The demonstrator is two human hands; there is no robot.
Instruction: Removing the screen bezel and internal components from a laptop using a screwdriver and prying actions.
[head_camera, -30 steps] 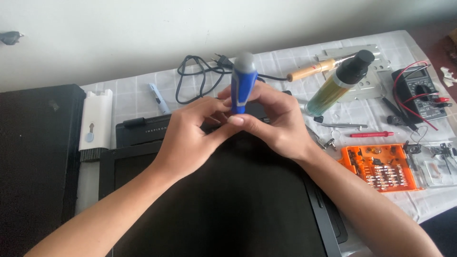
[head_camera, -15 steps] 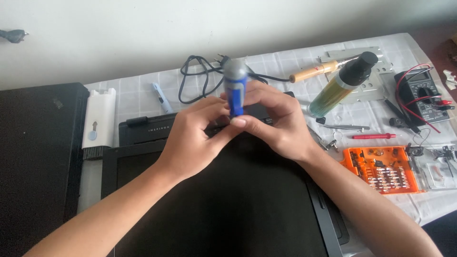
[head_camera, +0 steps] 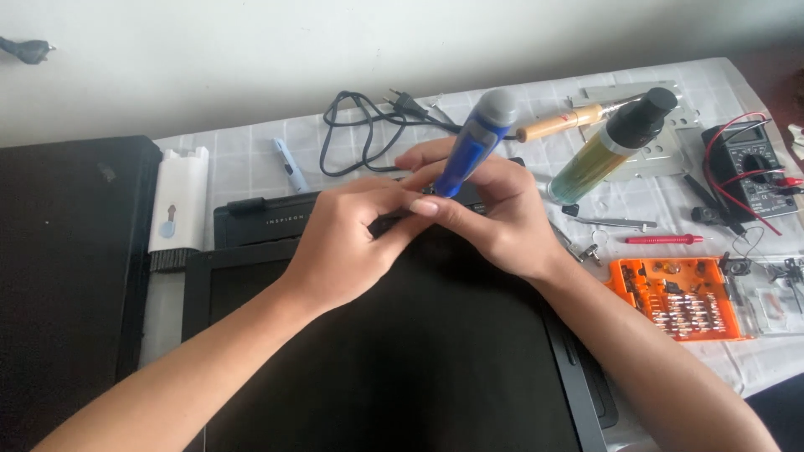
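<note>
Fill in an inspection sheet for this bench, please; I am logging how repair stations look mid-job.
Surface: table under a white checked cloth.
Job's things: blue screwdriver, tilted, over a black laptop.
Clutter: orange bit case, soldering iron, green bottle, multimeter, white brush tool.
Grippers: left hand and right hand both grip the screwdriver.
Cables: black power cord; red meter leads.
Surroundings: pale wall; black case at left.
</note>
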